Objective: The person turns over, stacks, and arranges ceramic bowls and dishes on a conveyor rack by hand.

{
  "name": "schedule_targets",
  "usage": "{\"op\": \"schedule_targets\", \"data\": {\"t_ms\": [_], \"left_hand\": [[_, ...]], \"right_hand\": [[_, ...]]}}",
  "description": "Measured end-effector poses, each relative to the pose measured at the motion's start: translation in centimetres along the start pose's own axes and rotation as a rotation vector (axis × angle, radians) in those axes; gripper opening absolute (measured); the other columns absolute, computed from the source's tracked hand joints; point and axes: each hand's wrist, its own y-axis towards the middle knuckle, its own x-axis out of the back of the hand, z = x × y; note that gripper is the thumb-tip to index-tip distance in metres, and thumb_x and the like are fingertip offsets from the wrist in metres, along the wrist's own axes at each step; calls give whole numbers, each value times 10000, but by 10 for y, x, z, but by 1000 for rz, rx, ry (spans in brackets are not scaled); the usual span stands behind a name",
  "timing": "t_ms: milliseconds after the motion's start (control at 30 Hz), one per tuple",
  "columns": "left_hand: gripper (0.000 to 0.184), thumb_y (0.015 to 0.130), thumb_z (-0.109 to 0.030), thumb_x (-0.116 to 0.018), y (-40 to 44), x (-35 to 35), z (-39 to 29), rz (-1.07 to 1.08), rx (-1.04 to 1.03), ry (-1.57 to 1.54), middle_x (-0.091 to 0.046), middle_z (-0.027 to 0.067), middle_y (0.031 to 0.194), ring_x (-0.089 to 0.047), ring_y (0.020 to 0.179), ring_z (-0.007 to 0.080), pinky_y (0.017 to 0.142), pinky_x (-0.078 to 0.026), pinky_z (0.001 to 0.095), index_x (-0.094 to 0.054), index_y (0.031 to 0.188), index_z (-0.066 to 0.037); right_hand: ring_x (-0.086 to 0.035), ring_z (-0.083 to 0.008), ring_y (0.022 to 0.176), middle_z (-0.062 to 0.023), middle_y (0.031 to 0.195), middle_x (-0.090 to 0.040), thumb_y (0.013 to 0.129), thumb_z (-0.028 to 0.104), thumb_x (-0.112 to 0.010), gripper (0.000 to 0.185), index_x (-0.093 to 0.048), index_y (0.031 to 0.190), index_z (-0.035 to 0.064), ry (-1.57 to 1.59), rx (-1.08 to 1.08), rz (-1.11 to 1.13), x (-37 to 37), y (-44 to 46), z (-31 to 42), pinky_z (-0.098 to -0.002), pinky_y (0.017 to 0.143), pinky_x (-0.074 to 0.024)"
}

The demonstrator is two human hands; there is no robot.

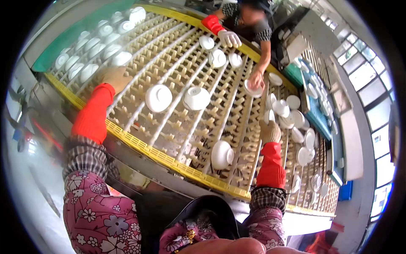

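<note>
My left hand (116, 79), in a tan glove and red cuff, reaches over the left part of the slatted conveyor (139, 122). Its fingers are apart, just below an upturned white bowl (122, 59); whether they touch it I cannot tell. At the right, my gloved right hand (270, 132) has its fingers round the edge of a tipped white bowl (269, 115). Between my hands lie a white bowl (158, 98), another white bowl (197, 98) and, nearer me, a bowl on its side (222, 155).
Across the conveyor a co-worker's gloved hand (229, 39) rests near bowls, and their bare hand (256, 79) touches a bowl. Rows of bowls (96, 50) stand at far left. Loose bowls (304, 142) crowd the right side. A yellow edge rail (169, 160) runs before me.
</note>
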Motion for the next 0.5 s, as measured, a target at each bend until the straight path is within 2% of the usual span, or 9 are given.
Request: {"op": "schedule_targets", "data": {"t_ms": [67, 100, 167, 200, 233, 267, 333, 433, 500], "left_hand": [[681, 997, -639, -770, -31, 32, -44, 73, -134, 51, -833, 207, 1255, -774, 1226, 422, 1084, -573, 558, -792, 1309, -34], [601, 983, -608, -813, -38, 31, -62, 59, -241, 91, -838, 188, 1187, -790, 1159, 397, 1059, -588, 535, -833, 1205, -50], [603, 930, -565, -900, -59, 14, -98, -57, -523, -74, -832, 175, 1209, -772, 1164, 376, 1085, -574, 516, -825, 1237, -50], [620, 896, -538, -951, -77, 16, -121, -48, -635, -195, -828, 170, 1232, -760, 1171, 364, 1105, -563, 504, -820, 1256, -50], [711, 844, -536, -990, -91, 18, -148, 43, -801, -179, -796, 162, 1321, -720, 1247, 363, 1155, -528, 520, -790, 1317, -44], [785, 791, -545, -1006, -109, -19, -162, -301, -1073, -294, -757, 160, 1368, -685, 1310, 365, 1195, -500, 522, -764, 1346, -46], [918, 712, -605, -1001, -151, -14, -206, -272, -1332, -374, -735, 155, 1339, -640, 1377, 365, 1258, -462, 518, -728, 1390, -49], [917, 757, -620, -952, -202, -30, -242, -174, -1472, -141, -688, 183, 1431, -636, 1358, 378, 1228, -486, 550, -717, 1463, -86], [899, 773, -638, -919, -211, -34, -254, -131, -1526, -93, -667, 194, 1484, -629, 1369, 400, 1240, -481, 557, -717, 1481, -121]], "right_hand": [[-791, -441, 958, -241, 977, -827, 980, 517, -801, 558, -842, 1126, -20, 186, -111, 138, 35, -22, 27, -523, 920, -605], [-793, -434, 958, -228, 1012, -834, 990, 424, -794, 458, -842, 1164, 3, 231, 46, 95, 35, -28, 27, -506, 916, -614], [-796, -419, 956, -201, 1081, -849, 1012, 239, -779, 303, -840, 1239, 48, 308, 371, 21, 35, -40, 26, -472, 907, -632], [-806, -386, 985, -186, 1111, -849, 1041, 232, -756, 294, -835, 1276, 74, 448, 379, 38, 35, -39, 36, -461, 915, -639], [-815, -352, 1014, -171, 1141, -849, 1069, 225, -732, 291, -830, 1313, 101, 587, 387, 57, 34, -38, 47, -451, 923, -647], [-816, -343, 1015, -172, 1147, -842, 1077, 209, -720, 285, -813, 1320, 94, 673, 400, 43, 40, -36, 63, -448, 906, -651], [-818, -326, 1019, -174, 1159, -829, 1093, 177, -697, 273, -778, 1335, 81, 738, 388, 16, 50, -33, 107, -443, 870, -659], [-820, -299, 1024, -177, 1177, -810, 1117, 129, -662, 258, -725, 1358, 61, 656, 393, 46, 33, -27, 151, -436, 816, -671], [-811, -336, 1011, -170, 1197, -799, 1045, 59, -691, 251, -742, 1291, 68, 543, 534, 60, -25, -19, 138, -464, 820, -668]]}}
